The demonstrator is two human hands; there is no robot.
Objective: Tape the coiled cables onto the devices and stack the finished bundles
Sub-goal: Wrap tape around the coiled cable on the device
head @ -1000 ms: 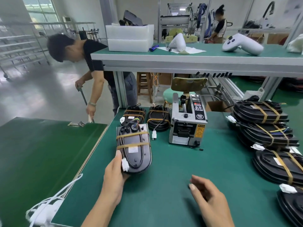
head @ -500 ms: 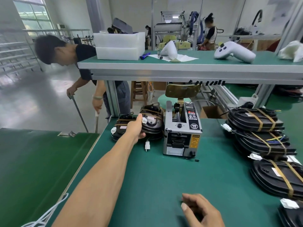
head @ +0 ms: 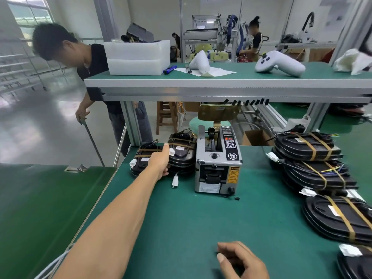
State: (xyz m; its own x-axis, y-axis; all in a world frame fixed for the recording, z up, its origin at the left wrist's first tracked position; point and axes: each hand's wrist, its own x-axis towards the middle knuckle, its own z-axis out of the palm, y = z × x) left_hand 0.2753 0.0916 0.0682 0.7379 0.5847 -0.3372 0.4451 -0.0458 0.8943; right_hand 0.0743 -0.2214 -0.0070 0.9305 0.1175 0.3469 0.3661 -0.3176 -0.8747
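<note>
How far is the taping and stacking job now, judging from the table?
Done: two taped bundles, a single one and a stack, sit left of the tape dispenser. More taped bundles are piled at the right. In hand: the left hand rests on the stack, seemingly placing a finished bundle. The right hand holds nothing. Left: no untaped device is visible, so the remainder cannot be judged.

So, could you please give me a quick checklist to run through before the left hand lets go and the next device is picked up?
1. Taped bundle sits on the stack by the tape dispenser: ok.
2. Left hand off the bundle: not ok, it rests against it.
3. Both tape bands around the bundle: ok.
4. White connector tucked in: not ok, it dangles onto the mat.
5. Right hand free: ok, holds nothing.
6. Tape strip ready at the dispenser: cannot tell.
</note>
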